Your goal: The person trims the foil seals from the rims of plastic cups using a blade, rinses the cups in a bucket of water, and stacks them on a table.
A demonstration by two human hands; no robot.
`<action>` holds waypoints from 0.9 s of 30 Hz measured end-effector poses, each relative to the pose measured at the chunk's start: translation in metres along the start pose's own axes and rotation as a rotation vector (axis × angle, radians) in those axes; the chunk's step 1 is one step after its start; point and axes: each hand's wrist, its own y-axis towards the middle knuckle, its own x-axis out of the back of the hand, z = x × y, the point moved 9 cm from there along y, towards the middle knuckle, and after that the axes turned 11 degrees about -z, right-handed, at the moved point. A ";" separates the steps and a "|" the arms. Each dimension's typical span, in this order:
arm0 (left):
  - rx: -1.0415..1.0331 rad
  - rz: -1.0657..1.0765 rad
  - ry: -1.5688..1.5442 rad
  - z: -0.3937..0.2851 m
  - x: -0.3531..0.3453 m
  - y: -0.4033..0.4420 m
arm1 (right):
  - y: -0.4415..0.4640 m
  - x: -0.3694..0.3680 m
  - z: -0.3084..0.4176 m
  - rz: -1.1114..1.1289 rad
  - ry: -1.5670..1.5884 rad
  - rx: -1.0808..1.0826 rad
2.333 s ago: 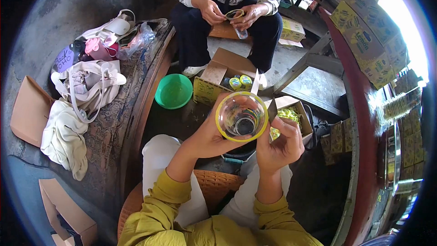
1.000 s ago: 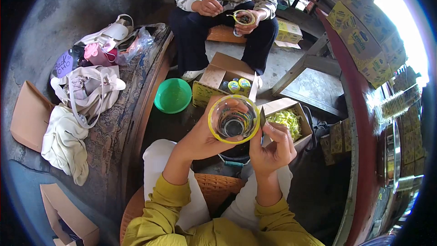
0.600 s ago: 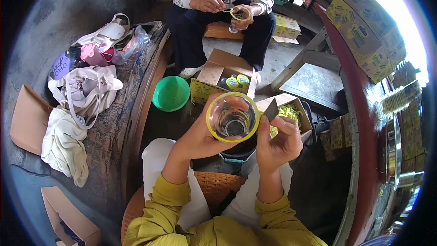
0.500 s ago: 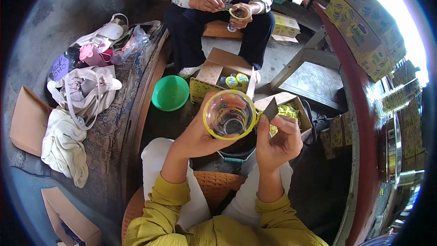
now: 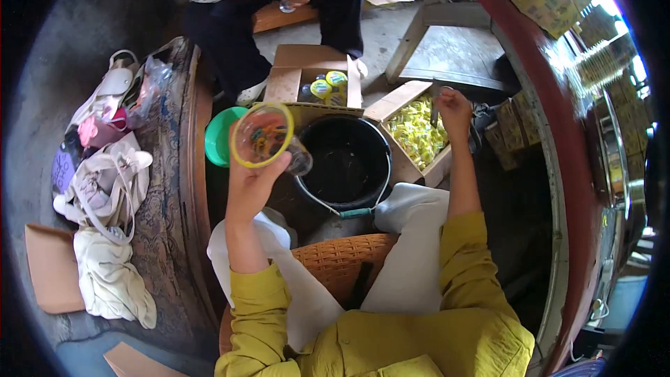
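A clear plastic cup with a yellow rim is in my left hand, its mouth tilted towards me. That hand is closed around the cup's side, left of a black bucket. My right hand is out at the far right, closed on a small dark blade that points down. Below the blade lies a heap of yellow plastic scraps in an open cardboard box.
Across from me a seated person holds a similar cup. An open carton holds several yellow-lidded cups. A green basin stands left of the bucket. Bags lie on the left bench; a red beam runs along the right.
My hands have moved apart: the left carried the cup leftwards, the right took the blade away from the rim over to the scrap box. The view has shifted, uncovering the black bucket.
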 end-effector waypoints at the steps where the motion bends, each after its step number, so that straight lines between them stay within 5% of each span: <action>1: 0.003 -0.009 0.012 0.002 0.001 0.001 | 0.006 -0.002 -0.026 0.058 -0.191 -0.018; 5: 0.032 -0.014 0.067 0.014 0.003 0.002 | 0.010 -0.017 -0.101 0.293 -0.646 0.009; 8: 0.113 -0.046 0.101 0.023 0.001 0.003 | 0.019 -0.020 -0.110 0.174 -0.729 0.289; 11: 0.184 -0.060 0.155 0.034 0.004 0.003 | 0.029 -0.017 -0.120 0.107 -0.750 0.279; 14: 0.184 -0.070 0.178 0.038 0.003 0.003 | 0.032 -0.008 -0.107 0.072 -0.485 0.076; 19: 0.229 -0.076 0.177 0.051 0.006 -0.001 | 0.029 0.020 -0.100 -0.228 -0.496 0.162; 27: 0.155 -0.023 0.151 0.044 -0.005 0.003 | 0.028 0.017 -0.099 -0.185 -0.212 -0.122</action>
